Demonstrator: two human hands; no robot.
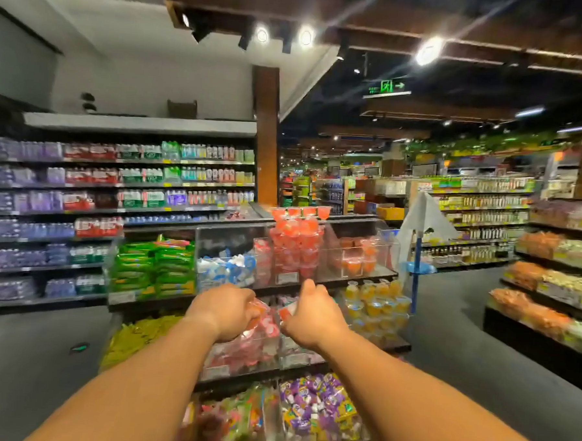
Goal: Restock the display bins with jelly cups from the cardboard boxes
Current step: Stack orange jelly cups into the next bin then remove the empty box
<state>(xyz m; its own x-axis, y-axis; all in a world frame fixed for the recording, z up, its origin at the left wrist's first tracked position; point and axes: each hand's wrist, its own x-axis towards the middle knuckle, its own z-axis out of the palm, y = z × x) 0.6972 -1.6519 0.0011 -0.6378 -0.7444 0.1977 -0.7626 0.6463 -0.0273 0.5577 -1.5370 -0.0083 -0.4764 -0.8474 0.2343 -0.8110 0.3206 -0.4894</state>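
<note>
Both my arms reach forward over a tiered stand of clear display bins. My left hand (226, 309) grips an orange-red jelly cup (257, 311) above the middle-tier bin (242, 352) of pink and red cups. My right hand (311, 314) holds another red-and-white jelly cup (286, 313) just to its right, over the same tier. The top-tier bin (294, 251) is heaped with red jelly cups, several standing above its rim. No cardboard box is in view.
Neighbouring bins hold orange cups (358, 257), yellow cups (376, 305), white-blue cups (224, 269), green packets (156, 264) and purple sweets (316, 410). Drink shelves run along the left. Snack shelves stand at right across a dark aisle floor. A blue pole (415, 277) stands by the stand's right end.
</note>
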